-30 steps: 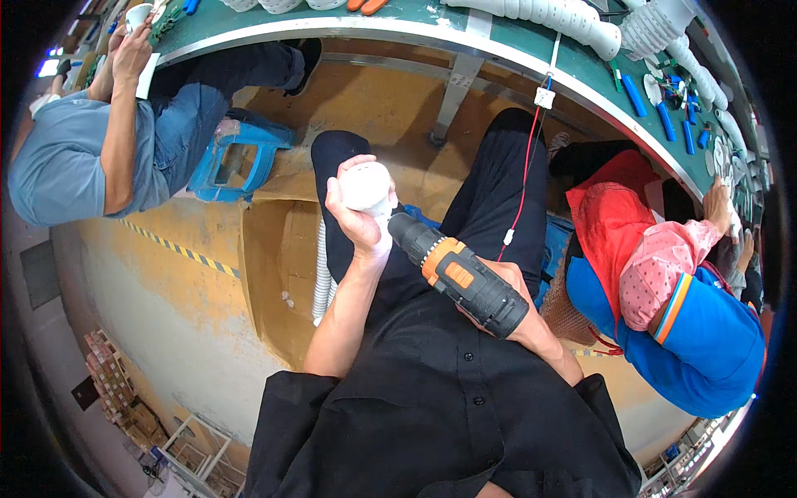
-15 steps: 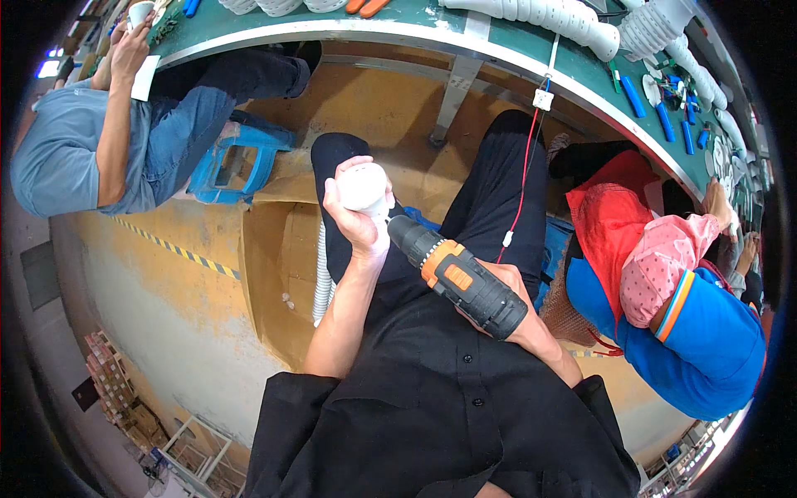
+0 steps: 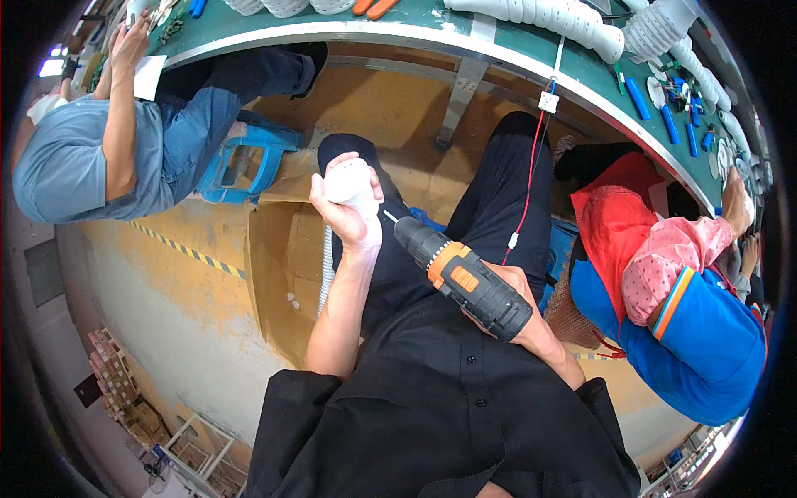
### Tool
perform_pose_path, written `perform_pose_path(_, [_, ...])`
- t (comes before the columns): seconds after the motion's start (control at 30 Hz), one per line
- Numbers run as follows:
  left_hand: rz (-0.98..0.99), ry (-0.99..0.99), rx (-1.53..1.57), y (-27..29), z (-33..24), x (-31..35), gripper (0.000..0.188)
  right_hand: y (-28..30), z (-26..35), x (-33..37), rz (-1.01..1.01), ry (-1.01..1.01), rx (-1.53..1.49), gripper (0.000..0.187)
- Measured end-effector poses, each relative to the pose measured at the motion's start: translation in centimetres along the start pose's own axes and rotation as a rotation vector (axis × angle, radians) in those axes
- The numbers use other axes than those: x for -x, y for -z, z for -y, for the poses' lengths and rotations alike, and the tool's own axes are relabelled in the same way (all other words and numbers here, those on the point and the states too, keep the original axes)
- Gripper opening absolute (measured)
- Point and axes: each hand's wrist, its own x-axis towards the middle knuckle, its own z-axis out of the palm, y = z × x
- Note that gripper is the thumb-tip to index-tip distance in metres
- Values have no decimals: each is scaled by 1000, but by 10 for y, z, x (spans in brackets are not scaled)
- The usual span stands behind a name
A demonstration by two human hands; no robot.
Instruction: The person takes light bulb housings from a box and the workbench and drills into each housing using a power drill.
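My left hand (image 3: 353,217) is closed around a rounded white plastic piece (image 3: 349,184) above my left thigh; its exact kind does not show. A black and orange cordless drill (image 3: 465,280) is in my right hand (image 3: 513,290), whose fingers are mostly hidden behind the tool's body. Its thin bit (image 3: 389,216) points up and left toward the white piece, with a small gap between them.
Ahead stands a green workbench (image 3: 398,15) bearing stacked white cups (image 3: 540,18) and blue-handled tools (image 3: 638,98). A red cord (image 3: 526,195) hangs from its edge. Co-workers sit at left and right. An open cardboard box (image 3: 278,274) lies left of my leg, near a blue stool (image 3: 249,158).
The white piece in my left hand has tilted and moved slightly up and left, away from the drill. The bit now shows apart from it. My right hand keeps hold of the drill.
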Motion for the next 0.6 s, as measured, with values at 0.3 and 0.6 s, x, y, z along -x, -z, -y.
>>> perform_pose_path(0.3, [102,121,-46,-27,-34,-21,69,15,-1,3,65,-107,-35,24])
perform_pose_path(0.6, [359,-1122,-1363,-177,-171,-102,54,9,-14,11,-28,69,-4,19])
